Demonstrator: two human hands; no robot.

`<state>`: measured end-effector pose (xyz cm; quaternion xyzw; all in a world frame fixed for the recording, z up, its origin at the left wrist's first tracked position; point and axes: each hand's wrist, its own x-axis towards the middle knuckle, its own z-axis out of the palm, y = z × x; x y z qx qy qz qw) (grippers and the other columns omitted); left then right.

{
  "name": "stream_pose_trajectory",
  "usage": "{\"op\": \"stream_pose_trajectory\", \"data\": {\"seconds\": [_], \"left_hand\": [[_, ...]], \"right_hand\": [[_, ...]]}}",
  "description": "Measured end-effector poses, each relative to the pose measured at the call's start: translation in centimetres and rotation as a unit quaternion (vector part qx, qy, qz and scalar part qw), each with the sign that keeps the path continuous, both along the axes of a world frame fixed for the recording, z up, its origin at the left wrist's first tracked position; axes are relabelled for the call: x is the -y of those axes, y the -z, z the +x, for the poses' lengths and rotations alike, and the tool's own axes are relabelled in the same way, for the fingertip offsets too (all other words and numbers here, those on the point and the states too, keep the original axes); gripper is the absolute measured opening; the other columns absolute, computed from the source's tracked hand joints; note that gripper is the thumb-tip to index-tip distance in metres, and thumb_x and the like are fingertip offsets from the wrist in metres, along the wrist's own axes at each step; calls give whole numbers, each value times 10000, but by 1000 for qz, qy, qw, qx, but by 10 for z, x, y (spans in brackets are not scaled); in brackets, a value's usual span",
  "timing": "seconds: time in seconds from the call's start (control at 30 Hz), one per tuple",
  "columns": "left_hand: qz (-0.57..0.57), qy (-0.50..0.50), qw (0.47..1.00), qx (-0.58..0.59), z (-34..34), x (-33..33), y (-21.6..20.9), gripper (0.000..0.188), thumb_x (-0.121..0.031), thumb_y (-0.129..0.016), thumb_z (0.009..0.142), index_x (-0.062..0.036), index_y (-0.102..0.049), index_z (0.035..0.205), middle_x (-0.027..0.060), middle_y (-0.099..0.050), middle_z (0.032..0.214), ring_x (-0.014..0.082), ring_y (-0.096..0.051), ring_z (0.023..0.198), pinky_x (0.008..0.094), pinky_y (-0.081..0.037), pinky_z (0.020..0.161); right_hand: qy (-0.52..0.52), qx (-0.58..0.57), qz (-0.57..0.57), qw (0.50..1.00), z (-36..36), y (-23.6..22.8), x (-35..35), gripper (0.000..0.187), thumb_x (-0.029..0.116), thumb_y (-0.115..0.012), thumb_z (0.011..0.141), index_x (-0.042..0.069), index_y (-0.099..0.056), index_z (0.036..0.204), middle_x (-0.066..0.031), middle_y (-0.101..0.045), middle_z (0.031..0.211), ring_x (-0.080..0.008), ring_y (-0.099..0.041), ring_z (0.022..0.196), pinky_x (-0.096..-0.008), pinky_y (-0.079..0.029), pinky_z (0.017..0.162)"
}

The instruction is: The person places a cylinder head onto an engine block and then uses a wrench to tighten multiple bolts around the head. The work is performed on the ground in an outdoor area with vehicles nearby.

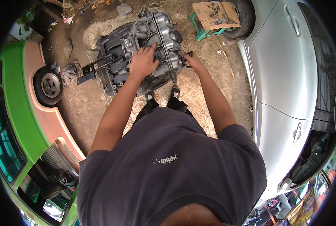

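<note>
A grey metal car engine lies on the ground in front of my feet. My left hand rests flat on top of its casting, fingers stretched out and holding nothing. At the engine's right side is my right hand, its fingers bent at the edge beside the ribbed cover. A small dark part shows by those fingers; whether I grip it or only touch it is too small to make out. A dark metal bracket sticks out from the engine's left side.
A green stool bearing cardboard with small parts and tools stands at the far right. Along the right is a silver car; along the left, a green and pink vehicle. A thin stick and plastic bags lie on the ground.
</note>
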<state>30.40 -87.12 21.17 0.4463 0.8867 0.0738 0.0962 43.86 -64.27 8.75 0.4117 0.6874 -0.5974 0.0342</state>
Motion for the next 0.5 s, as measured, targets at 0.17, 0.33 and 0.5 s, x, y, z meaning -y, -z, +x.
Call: {"op": "stream_pose_trajectory", "data": {"seconds": [0.17,0.33,0.5], "left_hand": [[-5,-12,1000,-3,2,-1,-2,729,-324,-606,868,-117,-327,1510,105,-551,1344,295,-454,1312,424,-337,1104],[2,-14,1000,-4,2,0,-2,735,-330,-607,870,-131,-318,1516,102,-547,1348,283,-459,1306,424,-334,1107],[-13,-17,1000,0,1,-1,-1,734,-340,-601,877,-137,-312,1520,101,-524,1389,290,-435,1339,428,-328,1120]], "right_hand": [[31,-22,169,985,59,-7,8,439,385,-527,982,16,-617,1203,-246,-664,913,-383,-648,883,-414,-490,787],[4,-62,203,977,86,-42,51,295,222,-512,987,128,-635,1238,-218,-674,1074,-398,-647,992,-411,-507,831],[25,-103,228,968,87,-47,72,298,167,-540,971,150,-637,1253,-209,-670,1120,-390,-643,1032,-410,-514,860]]}}
